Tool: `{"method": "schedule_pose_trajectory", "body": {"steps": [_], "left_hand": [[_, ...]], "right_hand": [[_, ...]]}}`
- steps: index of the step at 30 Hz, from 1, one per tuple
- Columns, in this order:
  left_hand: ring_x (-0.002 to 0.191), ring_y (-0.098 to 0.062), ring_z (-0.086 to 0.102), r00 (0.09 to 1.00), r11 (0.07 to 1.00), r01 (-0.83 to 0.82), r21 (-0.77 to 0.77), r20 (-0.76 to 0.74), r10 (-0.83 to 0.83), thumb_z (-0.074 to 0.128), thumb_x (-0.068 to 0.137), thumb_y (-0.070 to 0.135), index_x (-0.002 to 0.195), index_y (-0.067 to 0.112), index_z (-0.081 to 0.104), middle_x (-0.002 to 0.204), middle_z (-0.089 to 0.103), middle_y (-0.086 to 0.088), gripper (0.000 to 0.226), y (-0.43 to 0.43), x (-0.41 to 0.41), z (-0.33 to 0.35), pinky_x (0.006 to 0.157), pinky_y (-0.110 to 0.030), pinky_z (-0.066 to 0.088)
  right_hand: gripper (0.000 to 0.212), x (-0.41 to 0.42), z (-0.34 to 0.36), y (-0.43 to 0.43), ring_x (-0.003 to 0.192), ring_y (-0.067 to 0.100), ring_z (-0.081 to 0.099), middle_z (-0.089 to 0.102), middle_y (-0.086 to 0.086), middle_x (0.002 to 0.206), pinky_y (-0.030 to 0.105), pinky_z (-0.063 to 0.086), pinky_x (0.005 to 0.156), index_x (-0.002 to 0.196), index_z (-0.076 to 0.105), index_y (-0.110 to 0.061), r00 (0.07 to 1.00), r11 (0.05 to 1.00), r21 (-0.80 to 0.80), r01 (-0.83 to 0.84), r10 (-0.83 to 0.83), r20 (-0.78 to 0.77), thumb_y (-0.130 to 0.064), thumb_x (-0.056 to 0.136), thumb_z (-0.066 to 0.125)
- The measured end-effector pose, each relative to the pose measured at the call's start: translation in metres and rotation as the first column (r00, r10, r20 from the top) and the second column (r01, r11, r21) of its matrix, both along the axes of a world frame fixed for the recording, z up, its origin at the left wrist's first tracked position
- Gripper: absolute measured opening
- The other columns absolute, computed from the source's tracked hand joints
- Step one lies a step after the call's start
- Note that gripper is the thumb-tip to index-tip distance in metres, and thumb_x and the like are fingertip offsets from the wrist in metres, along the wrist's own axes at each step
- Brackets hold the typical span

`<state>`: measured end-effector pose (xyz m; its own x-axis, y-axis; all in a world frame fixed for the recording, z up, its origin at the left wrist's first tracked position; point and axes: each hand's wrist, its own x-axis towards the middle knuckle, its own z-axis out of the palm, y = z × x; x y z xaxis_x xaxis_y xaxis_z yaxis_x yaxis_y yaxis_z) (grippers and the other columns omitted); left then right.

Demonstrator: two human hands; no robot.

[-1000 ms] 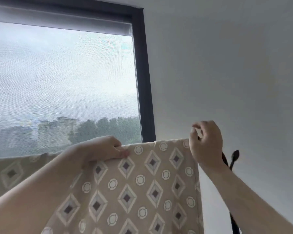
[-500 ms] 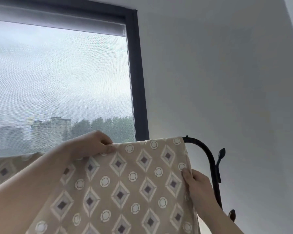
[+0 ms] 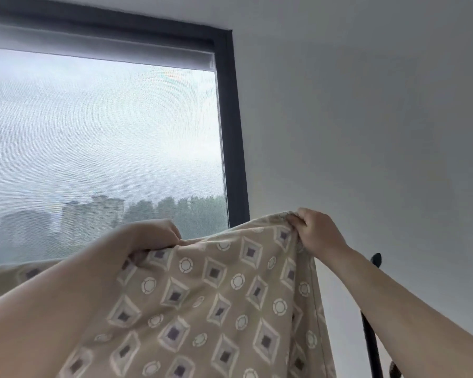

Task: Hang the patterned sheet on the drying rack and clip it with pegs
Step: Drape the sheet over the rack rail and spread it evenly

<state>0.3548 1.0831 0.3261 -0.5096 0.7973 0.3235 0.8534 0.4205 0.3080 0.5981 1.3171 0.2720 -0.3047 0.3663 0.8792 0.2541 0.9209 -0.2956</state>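
Note:
The beige patterned sheet (image 3: pixel 208 301) with diamonds and circles hangs in front of me and fills the lower middle of the view. My left hand (image 3: pixel 153 236) grips its top edge at the left. My right hand (image 3: pixel 316 231) pinches the sheet's top right corner and holds it raised above the rest of the edge. The black drying rack (image 3: pixel 370 336) shows only as a post and a hook tip at the right, behind my right forearm. Its top bar is hidden by the sheet. No pegs are in view.
A large window with a dark frame (image 3: pixel 234 132) and a rolled blind (image 3: pixel 99 45) stands behind the sheet on the left. A plain white wall (image 3: pixel 366 132) fills the right side.
My right hand has moved up from the sheet's side edge to the top right corner and lifted it. The rack's curved top bar, visible before, is now covered.

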Motion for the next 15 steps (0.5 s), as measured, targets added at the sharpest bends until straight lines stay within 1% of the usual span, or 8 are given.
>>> {"method": "schedule_pose_trajectory", "body": {"steps": [2,3,5,7,8,10,12,15], "left_hand": [[0.061,-0.009,0.054,1.000,0.999,0.008,-0.042,0.010,-0.007,0.066,0.088,0.034,0.065,0.018,0.067,0.064,0.064,0.007,0.029,-0.002,-0.003,-0.003,0.057,-0.022,0.043],[0.061,-0.009,0.054,1.000,1.000,0.019,-0.013,0.023,-0.018,0.066,0.088,0.035,0.063,0.018,0.066,0.063,0.064,0.007,0.031,-0.003,-0.004,-0.003,0.058,-0.023,0.043],[0.061,-0.010,0.056,0.999,0.989,0.043,0.143,-0.003,-0.043,0.066,0.088,0.037,0.064,0.018,0.067,0.065,0.066,0.005,0.032,-0.005,-0.006,-0.004,0.062,-0.024,0.044],[0.063,-0.009,0.058,0.990,0.956,0.080,0.282,-0.131,-0.045,0.064,0.090,0.038,0.071,0.021,0.068,0.068,0.066,0.006,0.026,-0.013,0.000,-0.006,0.063,-0.025,0.043],[0.063,-0.007,0.059,0.979,0.954,0.102,0.281,-0.198,-0.046,0.064,0.090,0.041,0.071,0.023,0.067,0.067,0.066,0.008,0.026,-0.019,0.006,-0.008,0.063,-0.025,0.043],[0.057,-0.004,0.058,0.954,0.981,0.116,0.156,-0.293,-0.066,0.063,0.087,0.050,0.068,0.025,0.067,0.059,0.064,0.011,0.032,-0.033,0.018,-0.018,0.058,-0.024,0.044],[0.056,-0.003,0.057,0.945,0.994,0.079,0.071,-0.323,-0.052,0.061,0.087,0.052,0.063,0.028,0.064,0.055,0.062,0.014,0.035,-0.040,0.022,-0.028,0.056,-0.023,0.043],[0.055,-0.007,0.054,0.961,0.982,0.072,0.175,-0.275,-0.021,0.062,0.091,0.036,0.047,0.026,0.056,0.048,0.055,0.013,0.046,-0.037,0.020,-0.028,0.058,-0.023,0.039]], "right_hand": [[0.044,0.000,0.002,0.000,0.064,0.020,0.052,0.049,-0.009,0.059,0.030,0.033,0.054,0.059,0.039,-0.028,0.998,0.999,-0.030,-0.022,0.023,0.054,-0.035,0.100,0.052],[0.043,0.000,0.002,0.000,0.065,0.019,0.053,0.051,-0.009,0.059,0.029,0.035,0.055,0.059,0.041,-0.028,0.997,0.999,-0.033,-0.025,0.028,0.074,-0.035,0.100,0.052],[0.041,-0.001,0.005,-0.003,0.066,0.017,0.056,0.054,-0.009,0.061,0.029,0.037,0.056,0.060,0.046,-0.028,0.995,0.999,-0.036,-0.034,0.037,0.089,-0.036,0.100,0.052],[0.042,-0.002,0.010,-0.005,0.065,0.018,0.055,0.054,-0.006,0.061,0.026,0.035,0.055,0.059,0.047,-0.025,0.996,0.998,-0.057,-0.027,0.032,0.087,-0.034,0.100,0.052],[0.043,-0.002,0.013,-0.006,0.065,0.019,0.054,0.053,-0.005,0.060,0.026,0.033,0.053,0.059,0.048,-0.023,0.996,0.998,-0.066,-0.004,0.009,0.084,-0.034,0.100,0.052],[0.045,-0.004,0.019,-0.007,0.064,0.023,0.052,0.052,-0.001,0.058,0.026,0.031,0.051,0.057,0.048,-0.019,0.992,0.993,-0.098,0.061,-0.050,0.114,-0.033,0.100,0.052],[0.047,-0.004,0.026,-0.010,0.065,0.026,0.052,0.051,0.003,0.058,0.028,0.031,0.050,0.057,0.047,-0.015,0.978,0.978,-0.178,0.110,-0.075,0.193,-0.034,0.100,0.052],[0.040,-0.002,0.038,-0.019,0.067,0.026,0.055,0.056,0.007,0.064,0.027,0.036,0.051,0.064,0.058,-0.012,0.916,0.930,-0.303,0.208,-0.077,0.393,-0.035,0.097,0.056]]}}
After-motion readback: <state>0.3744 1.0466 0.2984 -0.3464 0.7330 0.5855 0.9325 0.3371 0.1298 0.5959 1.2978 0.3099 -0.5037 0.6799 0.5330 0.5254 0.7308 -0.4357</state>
